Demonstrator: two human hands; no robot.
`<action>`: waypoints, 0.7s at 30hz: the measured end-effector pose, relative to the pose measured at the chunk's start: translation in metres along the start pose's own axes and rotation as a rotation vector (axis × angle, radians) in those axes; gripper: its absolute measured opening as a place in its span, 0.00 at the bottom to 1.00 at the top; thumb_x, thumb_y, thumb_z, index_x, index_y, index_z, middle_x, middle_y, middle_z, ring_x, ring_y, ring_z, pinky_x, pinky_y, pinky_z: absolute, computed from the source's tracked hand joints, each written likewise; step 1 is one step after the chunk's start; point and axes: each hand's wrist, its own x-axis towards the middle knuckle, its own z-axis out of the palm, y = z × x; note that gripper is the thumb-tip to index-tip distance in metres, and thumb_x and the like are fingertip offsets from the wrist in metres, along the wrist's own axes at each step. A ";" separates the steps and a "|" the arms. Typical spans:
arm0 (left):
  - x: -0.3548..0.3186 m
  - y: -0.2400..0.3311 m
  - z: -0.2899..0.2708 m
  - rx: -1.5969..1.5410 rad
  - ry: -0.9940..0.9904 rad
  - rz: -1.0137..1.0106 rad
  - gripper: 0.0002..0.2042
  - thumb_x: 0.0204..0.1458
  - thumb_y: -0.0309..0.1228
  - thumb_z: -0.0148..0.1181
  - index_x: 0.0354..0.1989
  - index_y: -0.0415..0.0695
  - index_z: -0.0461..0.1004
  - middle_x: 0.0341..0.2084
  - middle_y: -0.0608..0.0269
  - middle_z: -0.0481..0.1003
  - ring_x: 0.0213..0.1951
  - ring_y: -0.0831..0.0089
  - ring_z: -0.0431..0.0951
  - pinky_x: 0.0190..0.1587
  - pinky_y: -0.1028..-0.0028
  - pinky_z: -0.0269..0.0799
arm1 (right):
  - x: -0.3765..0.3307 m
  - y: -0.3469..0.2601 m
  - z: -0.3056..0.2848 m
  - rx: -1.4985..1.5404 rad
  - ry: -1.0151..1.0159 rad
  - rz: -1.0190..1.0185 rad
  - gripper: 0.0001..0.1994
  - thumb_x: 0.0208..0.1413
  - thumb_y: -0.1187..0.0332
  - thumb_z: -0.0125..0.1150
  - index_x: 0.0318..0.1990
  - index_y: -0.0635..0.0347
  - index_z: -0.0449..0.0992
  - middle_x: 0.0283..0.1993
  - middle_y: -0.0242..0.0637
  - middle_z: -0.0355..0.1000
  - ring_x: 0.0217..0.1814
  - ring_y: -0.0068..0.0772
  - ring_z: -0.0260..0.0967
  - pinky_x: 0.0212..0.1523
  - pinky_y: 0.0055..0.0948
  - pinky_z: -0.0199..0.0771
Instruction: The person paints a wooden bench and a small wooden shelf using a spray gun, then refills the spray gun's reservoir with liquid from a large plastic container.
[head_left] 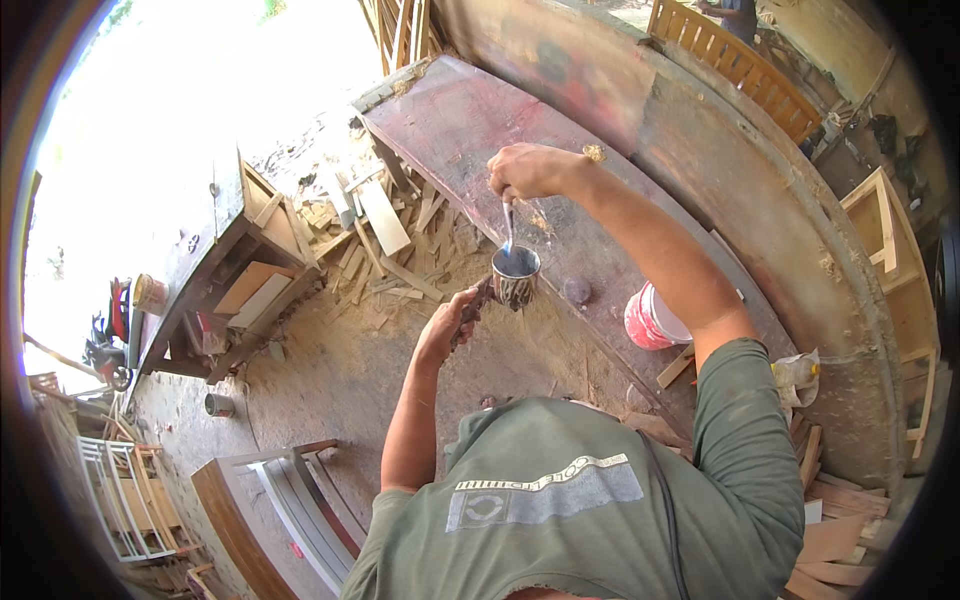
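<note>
A paint-streaked tin can point(516, 290) is held upright over the near edge of the reddish workbench. My left hand point(455, 320) is closed on a dark, handle-like piece at the can's left side; its exact kind is unclear. Above the can, my right hand point(528, 172) pinches a slim pale stick point(509, 222) pointing down. Its lower end looks bluish and dips into the can's mouth, so the tip is hidden. Dark greyish stuff shows inside the can.
The long workbench point(480, 110) runs diagonally, with a pink-and-white bucket point(652, 318) on it at right. Wood offcuts point(385, 220) and sawdust cover the floor ahead. A small can point(219, 405) stands at left, near a wooden frame point(235, 520). Another person point(738, 18) is far right.
</note>
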 end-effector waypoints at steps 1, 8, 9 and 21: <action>0.001 -0.002 -0.001 -0.019 0.002 -0.012 0.22 0.59 0.54 0.54 0.37 0.44 0.74 0.16 0.72 0.64 0.18 0.80 0.63 0.21 0.76 0.56 | 0.000 0.000 -0.003 0.001 -0.050 0.045 0.06 0.50 0.70 0.69 0.36 0.59 0.84 0.38 0.41 0.79 0.45 0.44 0.76 0.49 0.40 0.74; 0.001 -0.008 -0.002 -0.019 0.012 0.038 0.24 0.59 0.55 0.52 0.34 0.42 0.74 0.16 0.71 0.64 0.17 0.79 0.63 0.21 0.75 0.57 | 0.005 -0.006 0.002 -0.068 -0.036 0.036 0.06 0.50 0.69 0.69 0.36 0.58 0.85 0.36 0.44 0.80 0.40 0.48 0.78 0.44 0.41 0.76; 0.001 -0.008 0.000 0.003 0.028 0.057 0.26 0.59 0.56 0.51 0.31 0.41 0.75 0.14 0.71 0.63 0.17 0.78 0.62 0.21 0.74 0.57 | 0.002 -0.002 0.007 -0.040 -0.031 0.041 0.06 0.51 0.69 0.69 0.36 0.58 0.85 0.37 0.44 0.80 0.41 0.48 0.78 0.45 0.41 0.76; -0.017 -0.002 0.002 0.023 0.064 0.088 0.23 0.60 0.53 0.54 0.28 0.42 0.73 0.13 0.72 0.63 0.15 0.81 0.61 0.19 0.76 0.54 | -0.006 -0.016 0.009 0.045 0.016 0.024 0.07 0.51 0.67 0.68 0.36 0.59 0.83 0.39 0.42 0.78 0.46 0.45 0.76 0.50 0.42 0.74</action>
